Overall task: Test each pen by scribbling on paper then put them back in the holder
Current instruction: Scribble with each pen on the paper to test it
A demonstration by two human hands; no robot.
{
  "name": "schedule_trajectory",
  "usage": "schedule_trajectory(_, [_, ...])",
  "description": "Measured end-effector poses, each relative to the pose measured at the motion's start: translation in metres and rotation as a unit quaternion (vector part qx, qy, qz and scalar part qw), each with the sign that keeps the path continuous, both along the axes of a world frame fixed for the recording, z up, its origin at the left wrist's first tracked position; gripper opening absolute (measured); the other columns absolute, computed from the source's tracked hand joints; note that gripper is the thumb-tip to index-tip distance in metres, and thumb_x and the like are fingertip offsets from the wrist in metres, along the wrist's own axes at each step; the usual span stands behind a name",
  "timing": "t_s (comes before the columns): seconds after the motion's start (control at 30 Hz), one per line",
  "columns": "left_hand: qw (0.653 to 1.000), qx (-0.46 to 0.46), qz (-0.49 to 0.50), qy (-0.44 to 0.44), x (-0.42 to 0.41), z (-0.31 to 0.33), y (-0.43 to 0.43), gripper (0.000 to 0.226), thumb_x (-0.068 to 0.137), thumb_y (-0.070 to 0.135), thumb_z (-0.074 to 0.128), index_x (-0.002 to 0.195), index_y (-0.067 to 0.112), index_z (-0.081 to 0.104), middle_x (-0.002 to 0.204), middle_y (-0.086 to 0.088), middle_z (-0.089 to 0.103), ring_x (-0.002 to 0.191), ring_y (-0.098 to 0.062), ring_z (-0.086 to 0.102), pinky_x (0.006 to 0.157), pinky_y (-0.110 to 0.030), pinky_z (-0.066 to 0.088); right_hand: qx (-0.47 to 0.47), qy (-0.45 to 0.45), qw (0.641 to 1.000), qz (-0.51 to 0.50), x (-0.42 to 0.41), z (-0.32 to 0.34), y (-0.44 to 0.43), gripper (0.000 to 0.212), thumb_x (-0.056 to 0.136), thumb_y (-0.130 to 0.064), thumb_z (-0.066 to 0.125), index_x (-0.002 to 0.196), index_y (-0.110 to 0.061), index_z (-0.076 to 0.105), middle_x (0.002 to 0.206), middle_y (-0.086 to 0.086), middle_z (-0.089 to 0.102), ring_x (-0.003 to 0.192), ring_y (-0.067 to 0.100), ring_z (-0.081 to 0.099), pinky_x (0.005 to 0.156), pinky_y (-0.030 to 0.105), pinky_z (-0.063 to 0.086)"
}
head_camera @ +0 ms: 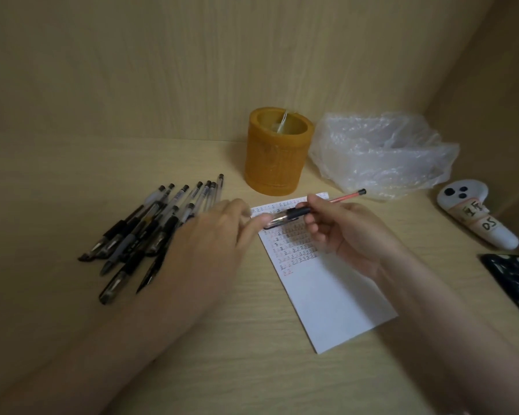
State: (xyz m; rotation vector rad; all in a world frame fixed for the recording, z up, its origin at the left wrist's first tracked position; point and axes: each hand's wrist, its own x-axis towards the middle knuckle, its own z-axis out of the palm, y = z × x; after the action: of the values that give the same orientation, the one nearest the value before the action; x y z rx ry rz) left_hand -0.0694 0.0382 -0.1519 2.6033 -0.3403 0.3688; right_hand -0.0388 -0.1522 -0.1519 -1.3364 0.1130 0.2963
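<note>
A heap of pens [150, 232] lies at the left on the table [72, 181]. The left hand [213, 235], fingers loosely spread, hovers beside it. Behind stands the holder [277, 151]. The right hand [345, 232] grips a pen [288, 218] over the paper [327, 283].

1. Holder [277, 151] stands at back centre of desk [222, 339], near rear wall.
2. Plastic bag [381, 154] just right of holder, also at back.
3. Pile of pens [150, 229] lies left of holder, nearer the person, tips toward front-left.
4. Paper [327, 283] lies in front of holder, centre-right, right of pen pile.
5. Left hand [213, 235] btwn pen pile and paper, over pile's right edge.
6. Right hand [348, 232] above paper's upper part, holding pen [288, 218] crosswise over it.
7. Another pen [346, 196] behind right hand, at paper's far edge, in front of bag.
8. Controller [477, 217] at far right, right of paper, in front of bag.
9. Phone [516, 283] at right edge, in front of controller.
</note>
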Motion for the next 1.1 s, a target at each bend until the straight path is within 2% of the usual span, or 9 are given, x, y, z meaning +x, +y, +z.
schedule_trajectory(0.17, [0.971, 0.190, 0.134, 0.053, 0.011, 0.006, 0.025, 0.041, 0.093, 0.049, 0.037, 0.066, 0.018, 0.038, 0.064, 0.003, 0.046, 0.057, -0.013, 0.048, 0.053, -0.027, 0.036, -0.055, 0.036, 0.998, 0.004, 0.011, -0.002, -0.011, 0.021, 0.093, -0.011, 0.055, 0.100, 0.007, 0.061, 0.082, 0.017, 0.064, 0.057, 0.013, 0.057, 0.048, 0.017, 0.049])
schedule_trajectory(0.33, [0.933, 0.299, 0.130, 0.151, 0.014, 0.000, 0.038, 0.047, 0.094, 0.051, 0.033, 0.061, 0.018, 0.035, 0.062, 0.004, 0.041, 0.054, -0.008, 0.041, 0.053, -0.023, 0.035, -0.124, 0.021, 0.992, 0.002, 0.006, 0.004, -0.014, 0.020, 0.094, -0.009, 0.054, 0.100, 0.008, 0.062, 0.093, 0.025, 0.069, 0.057, 0.016, 0.060, 0.046, 0.019, 0.047])
schedule_trajectory(0.6, [0.936, 0.300, 0.103, 0.154, 0.014, 0.001, 0.034, 0.043, 0.094, 0.042, 0.046, 0.062, 0.018, 0.030, 0.063, 0.004, 0.036, 0.059, -0.009, 0.042, 0.056, -0.023, 0.036, -0.096, 0.016, 0.995, -0.002, -0.007, -0.002, -0.011, 0.024, 0.094, -0.005, 0.053, 0.108, 0.013, 0.059, 0.093, 0.024, 0.070, 0.067, 0.015, 0.071, 0.049, 0.018, 0.051])
schedule_trajectory(0.7, [0.946, 0.264, 0.088, 0.167, 0.012, 0.004, 0.030, 0.028, 0.090, 0.043, 0.052, 0.084, 0.016, 0.051, 0.072, 0.004, 0.043, 0.075, -0.013, 0.053, 0.062, -0.025, 0.042, -0.069, 0.013, 0.998, -0.002, -0.008, -0.001, -0.008, 0.023, 0.093, -0.001, 0.052, 0.109, 0.016, 0.056, 0.099, 0.028, 0.069, 0.084, 0.028, 0.072, 0.058, 0.024, 0.057])
schedule_trajectory(0.77, [0.948, 0.241, 0.082, 0.189, 0.012, 0.009, 0.028, 0.034, 0.088, 0.045, 0.054, 0.102, 0.014, 0.052, 0.086, 0.001, 0.052, 0.085, -0.014, 0.055, 0.070, -0.026, 0.044, -0.044, 0.009, 0.999, -0.011, -0.008, 0.000, -0.007, 0.024, 0.092, 0.002, 0.052, 0.112, 0.015, 0.051, 0.102, 0.029, 0.068, 0.091, 0.034, 0.070, 0.069, 0.033, 0.060])
schedule_trajectory(0.87, [0.946, 0.218, 0.073, 0.230, 0.013, 0.011, 0.026, 0.036, 0.087, 0.045, 0.055, 0.105, 0.013, 0.055, 0.105, -0.003, 0.059, 0.096, -0.016, 0.057, 0.080, -0.028, 0.047, -0.008, 0.011, 0.999, -0.029, -0.006, -0.002, -0.005, 0.048, 0.091, 0.003, 0.054, 0.133, 0.011, 0.033, 0.102, 0.028, 0.069, 0.094, 0.037, 0.069, 0.080, 0.041, 0.058])
schedule_trajectory(0.93, [0.946, 0.207, 0.072, 0.238, 0.012, 0.010, 0.027, 0.032, 0.088, 0.044, 0.055, 0.101, 0.014, 0.057, 0.102, -0.003, 0.060, 0.094, -0.016, 0.057, 0.078, -0.027, 0.046, 0.013, 0.009, 0.999, -0.034, -0.006, -0.005, -0.004, 0.052, 0.091, 0.004, 0.053, 0.136, 0.014, 0.029, 0.103, 0.030, 0.068, 0.095, 0.037, 0.069, 0.081, 0.041, 0.057])
schedule_trajectory(1.0, [0.955, 0.181, 0.072, 0.222, 0.012, 0.008, 0.028, 0.029, 0.088, 0.044, 0.054, 0.094, 0.016, 0.057, 0.093, -0.001, 0.060, 0.085, -0.014, 0.057, 0.070, -0.026, 0.045, 0.008, -0.003, 0.999, -0.034, -0.007, -0.007, -0.005, 0.039, 0.091, 0.004, 0.051, 0.127, 0.016, 0.042, 0.104, 0.031, 0.067, 0.095, 0.036, 0.069, 0.082, 0.042, 0.057])
schedule_trajectory(1.1, [0.971, 0.134, 0.067, 0.186, 0.011, 0.009, 0.028, 0.022, 0.090, 0.042, 0.050, 0.084, 0.021, 0.051, 0.078, 0.004, 0.056, 0.070, -0.008, 0.052, 0.059, -0.024, 0.039, -0.014, -0.021, 0.999, -0.047, -0.014, -0.006, -0.004, 0.022, 0.092, 0.001, 0.052, 0.114, 0.004, 0.052, 0.103, 0.028, 0.068, 0.091, 0.036, 0.070, 0.080, 0.041, 0.058])
